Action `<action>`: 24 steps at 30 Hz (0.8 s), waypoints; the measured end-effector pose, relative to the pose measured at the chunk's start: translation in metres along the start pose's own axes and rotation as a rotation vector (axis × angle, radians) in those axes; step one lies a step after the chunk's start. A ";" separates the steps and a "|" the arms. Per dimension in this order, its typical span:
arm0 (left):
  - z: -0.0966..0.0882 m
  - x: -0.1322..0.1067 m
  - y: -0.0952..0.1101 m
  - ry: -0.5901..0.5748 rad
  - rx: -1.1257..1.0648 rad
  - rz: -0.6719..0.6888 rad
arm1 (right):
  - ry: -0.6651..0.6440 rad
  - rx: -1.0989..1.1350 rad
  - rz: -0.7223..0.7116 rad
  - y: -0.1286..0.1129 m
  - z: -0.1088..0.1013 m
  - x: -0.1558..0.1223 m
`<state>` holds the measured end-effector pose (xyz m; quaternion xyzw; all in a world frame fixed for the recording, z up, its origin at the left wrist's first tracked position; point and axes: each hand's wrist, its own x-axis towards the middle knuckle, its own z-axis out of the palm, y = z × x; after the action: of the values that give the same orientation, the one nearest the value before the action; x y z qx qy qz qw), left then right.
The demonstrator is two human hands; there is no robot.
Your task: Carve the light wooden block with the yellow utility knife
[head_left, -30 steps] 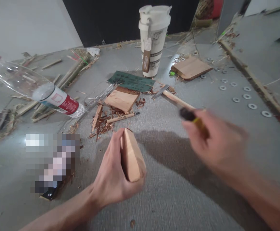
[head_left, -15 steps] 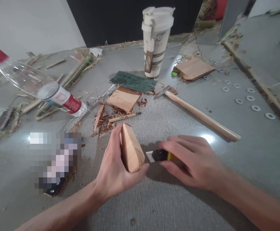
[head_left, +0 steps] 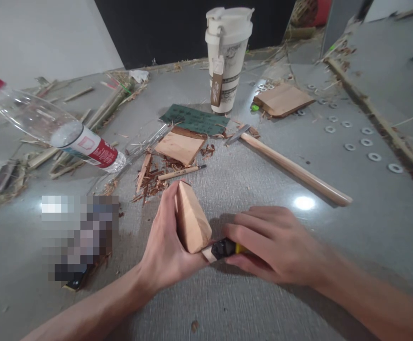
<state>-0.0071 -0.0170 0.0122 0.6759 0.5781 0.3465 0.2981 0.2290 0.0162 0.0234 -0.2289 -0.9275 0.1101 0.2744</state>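
Note:
My left hand [head_left: 165,251] is closed around a pale, wedge-shaped wood block [head_left: 191,220], holding it upright on the grey table [head_left: 263,303]. My right hand [head_left: 277,246] grips a black and yellow utility knife [head_left: 225,248]. Its short blade touches the lower right edge of the block, right by my left thumb.
Behind lie a flat wood piece [head_left: 180,147] amid red shavings, a carving tool [head_left: 181,173], green sandpaper [head_left: 194,119], a long-handled hammer [head_left: 291,168], a tall lidded cup [head_left: 226,59], another wood slab [head_left: 282,99], several washers [head_left: 365,142], and a tilted plastic bottle [head_left: 57,130] at left.
My right hand came from the far right down toward the block, bringing the knife. The blade now touches the block's lower edge. My left hand stayed put.

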 end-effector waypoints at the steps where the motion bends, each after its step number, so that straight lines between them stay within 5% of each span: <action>1: 0.000 0.000 0.000 0.000 0.003 0.005 | 0.003 -0.002 -0.001 0.000 0.001 0.000; 24: -0.006 0.001 0.007 -0.128 -0.124 0.018 | 0.113 -0.259 -0.023 -0.013 -0.002 0.000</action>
<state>-0.0077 -0.0170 0.0214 0.6820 0.5291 0.3406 0.3727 0.2259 0.0046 0.0296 -0.2575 -0.9196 -0.0266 0.2955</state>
